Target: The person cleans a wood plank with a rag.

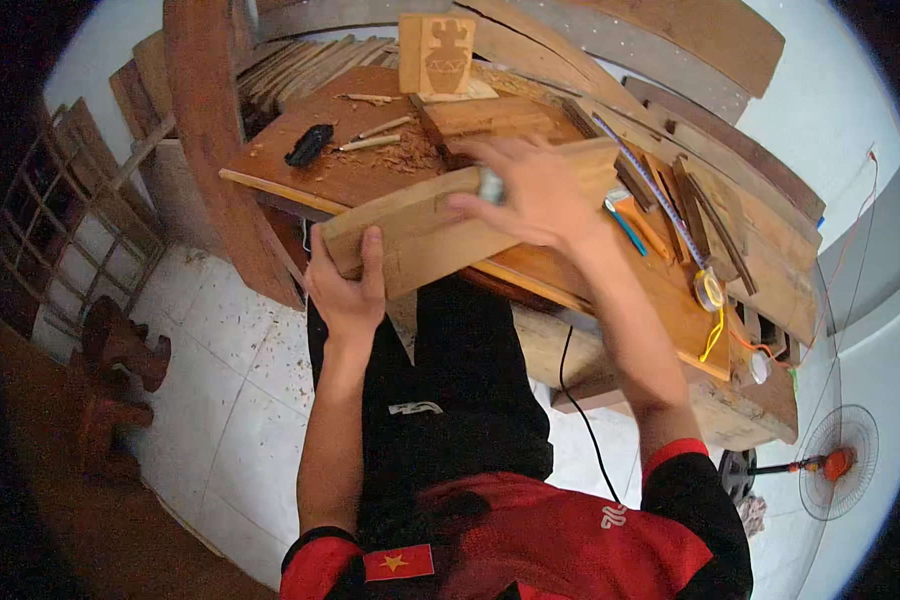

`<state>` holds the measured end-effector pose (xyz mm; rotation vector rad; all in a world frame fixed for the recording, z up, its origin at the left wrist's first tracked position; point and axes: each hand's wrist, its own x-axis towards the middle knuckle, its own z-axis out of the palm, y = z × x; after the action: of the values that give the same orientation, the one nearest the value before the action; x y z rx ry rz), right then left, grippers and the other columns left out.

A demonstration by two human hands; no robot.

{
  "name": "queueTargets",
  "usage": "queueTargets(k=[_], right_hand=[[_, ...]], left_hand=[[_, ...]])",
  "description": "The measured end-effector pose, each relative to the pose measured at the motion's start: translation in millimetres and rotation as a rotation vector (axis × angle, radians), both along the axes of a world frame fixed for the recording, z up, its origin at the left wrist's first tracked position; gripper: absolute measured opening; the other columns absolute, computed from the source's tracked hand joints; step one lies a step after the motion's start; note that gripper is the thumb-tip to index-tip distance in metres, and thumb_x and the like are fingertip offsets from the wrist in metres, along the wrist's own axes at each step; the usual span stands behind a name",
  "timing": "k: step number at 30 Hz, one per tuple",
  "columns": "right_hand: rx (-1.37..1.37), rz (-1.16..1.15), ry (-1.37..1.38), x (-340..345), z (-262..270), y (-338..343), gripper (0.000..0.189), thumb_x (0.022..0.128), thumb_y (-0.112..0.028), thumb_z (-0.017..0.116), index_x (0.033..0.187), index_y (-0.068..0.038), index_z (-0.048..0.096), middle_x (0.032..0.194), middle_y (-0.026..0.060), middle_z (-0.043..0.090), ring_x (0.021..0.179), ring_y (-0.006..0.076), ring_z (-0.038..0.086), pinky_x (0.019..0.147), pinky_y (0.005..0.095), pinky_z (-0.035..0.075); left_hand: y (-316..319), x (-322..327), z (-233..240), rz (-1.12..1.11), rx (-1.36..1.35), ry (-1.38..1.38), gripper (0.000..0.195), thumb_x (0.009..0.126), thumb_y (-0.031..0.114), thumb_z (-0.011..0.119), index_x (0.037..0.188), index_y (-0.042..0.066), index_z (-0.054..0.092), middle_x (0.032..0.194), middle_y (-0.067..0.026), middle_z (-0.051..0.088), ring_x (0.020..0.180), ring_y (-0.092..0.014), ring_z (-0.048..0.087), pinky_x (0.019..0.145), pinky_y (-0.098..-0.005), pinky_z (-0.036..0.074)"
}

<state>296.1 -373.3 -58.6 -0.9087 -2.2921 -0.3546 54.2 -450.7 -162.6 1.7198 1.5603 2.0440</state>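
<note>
A flat, light-brown wooden board (pixel 412 225) is held slanted over the workbench's front edge, its right end higher in the view. My left hand (pixel 349 277) grips the near left end, thumb on the broad face and fingers behind. My right hand (pixel 532 187), blurred, lies over the board's upper middle. Between its thumb and fingers sits a small pale object (pixel 491 185), too blurred to identify. Faint marks show on the board's face near my left thumb. Behind it, slim wooden-handled tools (pixel 375 141) lie among shavings on the wooden workbench (pixel 300 176).
A black object (pixel 310 145) lies at the bench's left. A wooden panel with a vase design (pixel 448 56) stands at the back. To the right are a blue tool (pixel 626 225), a tape measure (pixel 709 290) with blade extended, and wood strips (pixel 720 225). A fan (pixel 838 463) stands lower right.
</note>
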Motion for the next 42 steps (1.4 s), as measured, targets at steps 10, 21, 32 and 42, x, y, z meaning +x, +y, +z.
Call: queueTargets(k=[10,21,32,42], right_hand=[[0.045,0.184,0.021,-59.2,-10.9,-34.6,0.088,0.085,-0.08,0.069,0.121,0.0,0.076,0.115,0.0194,0.077,0.112,0.0362,0.072,0.1,0.0476,0.052],[-0.227,-0.263,-0.002,123.7,10.5,46.2,0.073,0.097,-0.067,0.064,0.118,0.002,0.075,0.118,0.0271,0.073,0.118,0.0446,0.067,0.104,0.049,0.051],[-0.038,0.035,0.046,-49.9,-7.1,-31.9,0.104,0.075,-0.086,0.073,0.129,0.002,0.072,0.118,0.0235,0.076,0.118,0.0381,0.07,0.108,0.049,0.048],[-0.044,0.281,0.063,-68.3,-6.5,-47.9,0.099,0.078,-0.074,0.082,0.148,-0.006,0.062,0.143,0.0242,0.067,0.136,0.0403,0.061,0.117,0.0517,0.041]], left_hand=[[0.0,-2.7,-7.1,0.004,0.186,0.113,0.039,0.1,0.029,0.076,0.117,-0.002,0.06,0.095,-0.0223,0.073,0.091,-0.043,0.076,0.079,-0.0439,0.058],[-8.3,4.1,4.0,-0.029,0.083,0.05,0.037,0.099,0.029,0.077,0.114,-0.001,0.062,0.093,-0.0222,0.075,0.087,-0.04,0.078,0.077,-0.0428,0.059],[-6.0,0.0,4.2,-0.058,0.009,0.007,0.038,0.099,0.028,0.077,0.117,-0.001,0.06,0.1,-0.0223,0.076,0.095,-0.039,0.079,0.08,-0.0434,0.06],[-3.3,-6.4,-4.8,0.006,0.142,0.202,0.043,0.09,0.021,0.082,0.12,0.001,0.059,0.1,-0.0218,0.076,0.093,-0.041,0.078,0.078,-0.0417,0.061]])
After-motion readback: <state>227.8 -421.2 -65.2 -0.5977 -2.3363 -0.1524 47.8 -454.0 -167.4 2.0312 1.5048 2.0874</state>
